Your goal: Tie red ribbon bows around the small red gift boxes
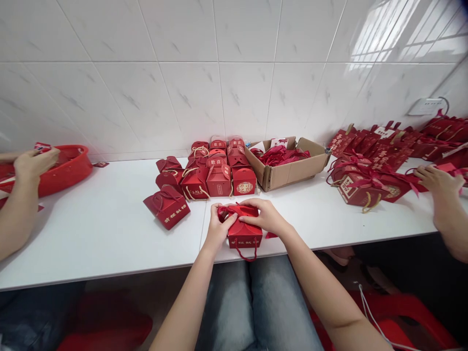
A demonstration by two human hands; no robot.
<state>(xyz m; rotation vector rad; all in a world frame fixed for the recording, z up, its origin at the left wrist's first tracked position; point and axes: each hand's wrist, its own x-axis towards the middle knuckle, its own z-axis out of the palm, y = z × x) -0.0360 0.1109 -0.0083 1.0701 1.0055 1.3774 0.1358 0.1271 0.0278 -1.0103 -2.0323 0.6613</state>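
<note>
A red gift box [244,239] with gold lettering and a dark red cord handle stands at the table's front edge before me. My left hand [221,225] grips its left side, the thumb pressed on the folded top. From the right, my right hand [265,215] holds the top flaps, with its fingers over the far side. Some red ribbon or cord shows near the left fingers; its exact run is hidden. Just behind stand several closed red gift boxes [218,181] in rows, and one more box [167,206] sits tilted to their left.
An open cardboard box [288,170] holds red ribbons. More ribboned gift boxes [369,187] are piled at the right, beside a co-worker's hand [440,180]. Another person's hand [34,165] is over a red basin [78,170] at the left. The white table [109,243] meets a tiled wall.
</note>
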